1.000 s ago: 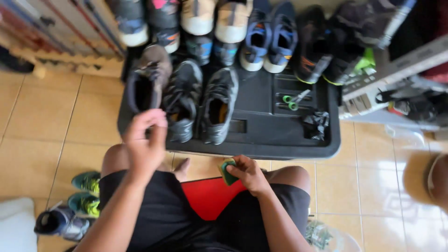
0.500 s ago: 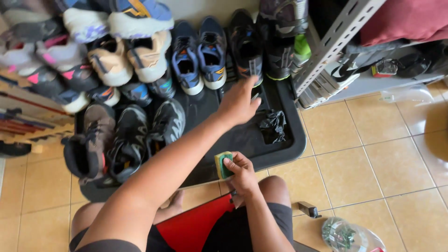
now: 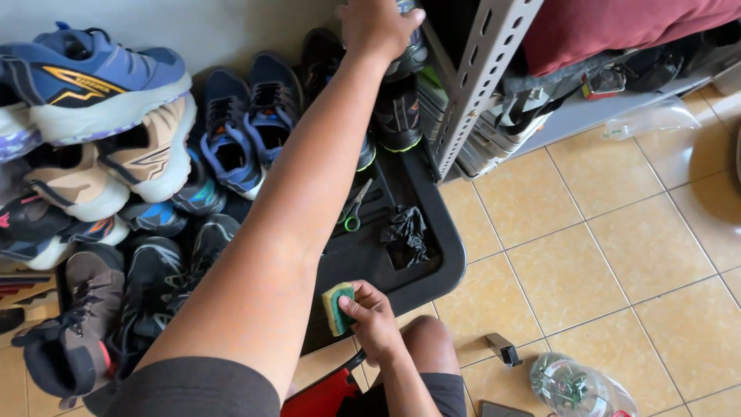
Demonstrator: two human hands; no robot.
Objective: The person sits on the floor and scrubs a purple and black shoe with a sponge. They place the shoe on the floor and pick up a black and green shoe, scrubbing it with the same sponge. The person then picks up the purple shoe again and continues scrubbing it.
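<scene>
The left hand (image 3: 378, 27) has reached farther, gripping a black shoe (image 3: 397, 116) above the black tray (image 3: 432, 262); right hand (image 3: 374, 320) holds a sponge (image 3: 337, 307).

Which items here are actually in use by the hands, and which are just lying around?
In use:
- left hand gripping a dark shoe at the back of the pile
- right hand holding a yellow-green sponge

Lying about:
- scissors and a crumpled black bag on the black tray
- blue sneakers
- clear plastic bottle on the floor

Sponge and black shoe in hand

Sponge (image 3: 337, 307): yellow with green face, upright, pinched between right-hand fingers (image 3: 356, 309) at its right edge. Black shoe (image 3: 407, 54): lime-trimmed, upright, directly under left-hand fingers (image 3: 401, 27).
</scene>
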